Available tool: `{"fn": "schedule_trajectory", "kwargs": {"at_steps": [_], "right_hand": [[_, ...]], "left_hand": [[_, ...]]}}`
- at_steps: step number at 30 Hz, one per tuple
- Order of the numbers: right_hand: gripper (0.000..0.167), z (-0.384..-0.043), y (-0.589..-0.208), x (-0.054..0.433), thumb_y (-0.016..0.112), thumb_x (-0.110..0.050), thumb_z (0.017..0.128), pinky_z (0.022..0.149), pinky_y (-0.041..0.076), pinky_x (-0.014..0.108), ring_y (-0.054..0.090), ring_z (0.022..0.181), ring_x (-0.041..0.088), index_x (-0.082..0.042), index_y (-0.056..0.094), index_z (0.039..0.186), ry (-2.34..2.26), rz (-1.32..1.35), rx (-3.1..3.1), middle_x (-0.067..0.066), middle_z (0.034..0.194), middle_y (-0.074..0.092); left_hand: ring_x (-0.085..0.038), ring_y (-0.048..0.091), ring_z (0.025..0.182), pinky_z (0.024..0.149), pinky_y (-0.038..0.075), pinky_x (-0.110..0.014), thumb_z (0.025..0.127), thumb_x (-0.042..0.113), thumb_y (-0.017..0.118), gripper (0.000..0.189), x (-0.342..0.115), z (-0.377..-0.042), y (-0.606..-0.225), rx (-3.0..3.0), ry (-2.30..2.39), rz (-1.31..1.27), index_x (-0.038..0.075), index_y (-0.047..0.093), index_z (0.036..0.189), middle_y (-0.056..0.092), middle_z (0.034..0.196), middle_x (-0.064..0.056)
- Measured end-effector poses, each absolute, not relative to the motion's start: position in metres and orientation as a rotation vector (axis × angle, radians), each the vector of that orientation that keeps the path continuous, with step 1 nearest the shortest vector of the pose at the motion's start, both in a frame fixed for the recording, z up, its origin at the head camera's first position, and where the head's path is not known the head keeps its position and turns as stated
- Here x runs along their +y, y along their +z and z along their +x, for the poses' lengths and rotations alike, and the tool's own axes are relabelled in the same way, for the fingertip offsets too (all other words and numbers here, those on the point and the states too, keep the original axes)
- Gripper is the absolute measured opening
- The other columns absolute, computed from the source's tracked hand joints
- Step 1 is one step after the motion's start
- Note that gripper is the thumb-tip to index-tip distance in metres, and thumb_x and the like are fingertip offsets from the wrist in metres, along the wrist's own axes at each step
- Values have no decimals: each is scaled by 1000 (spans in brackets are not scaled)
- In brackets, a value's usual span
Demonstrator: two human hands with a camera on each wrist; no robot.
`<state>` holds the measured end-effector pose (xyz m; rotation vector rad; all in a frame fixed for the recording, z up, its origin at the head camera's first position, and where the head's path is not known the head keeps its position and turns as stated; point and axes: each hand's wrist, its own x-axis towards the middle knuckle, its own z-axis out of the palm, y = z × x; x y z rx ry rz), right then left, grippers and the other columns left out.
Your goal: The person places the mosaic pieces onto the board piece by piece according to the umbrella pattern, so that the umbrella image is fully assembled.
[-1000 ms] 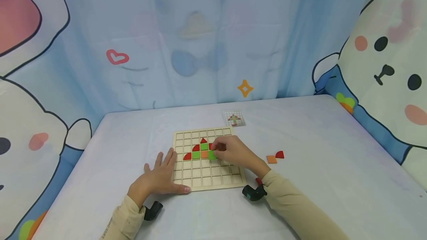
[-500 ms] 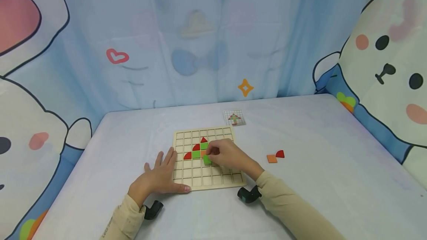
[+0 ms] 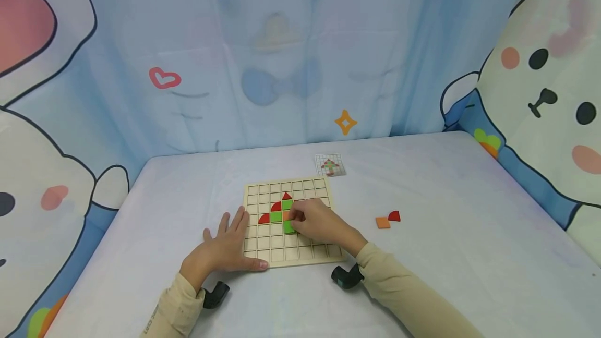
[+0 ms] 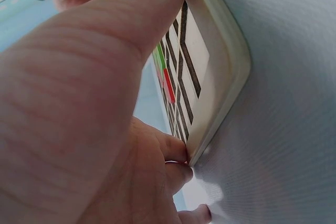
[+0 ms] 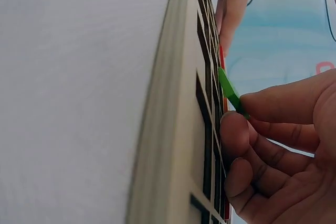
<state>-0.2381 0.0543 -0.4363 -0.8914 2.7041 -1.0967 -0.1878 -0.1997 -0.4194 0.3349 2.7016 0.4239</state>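
Note:
A wooden grid board (image 3: 263, 249) lies on the table. My left hand (image 3: 223, 249) rests at its left side, fingers spread along the edge and thumb on the near left corner. My right hand (image 3: 324, 223) pinches a green square tile (image 3: 288, 227) between thumb and fingertips. In the right wrist view this green tile (image 5: 229, 90) leans at a slant, its lower edge at the grid. On the board are a red triangle (image 3: 287, 196), red quarter-round tiles (image 3: 264, 218), other green squares (image 3: 276, 216) and an orange square (image 3: 285, 216), partly covered by my right fingers.
A small card with a coloured tile pattern on a grid (image 3: 330, 165) lies behind the board. To the right, an orange square (image 3: 383, 222) touches a red quarter-round tile (image 3: 394, 216). A blue printed curtain (image 3: 291, 67) hangs behind the table.
My right hand has brought the green square from the orange tile's right side to the cell just nearer me, moving left and toward me. My left hand has stayed in place.

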Motion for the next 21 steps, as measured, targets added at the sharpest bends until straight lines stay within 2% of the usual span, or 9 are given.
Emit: {"fn": "schedule_trajectory", "kwargs": {"at_steps": [21], "right_hand": [[9,-234,-435,52,72,4,94,69,51,26,57,72,8,-5,75,96,-1054,-958,2732,-5,83,68]], "left_hand": [[-51,3,160,112,12,-86,80,68,85,134,-200,-188,-420,2708,416,345,0,13,171,3,178,-19]]}}
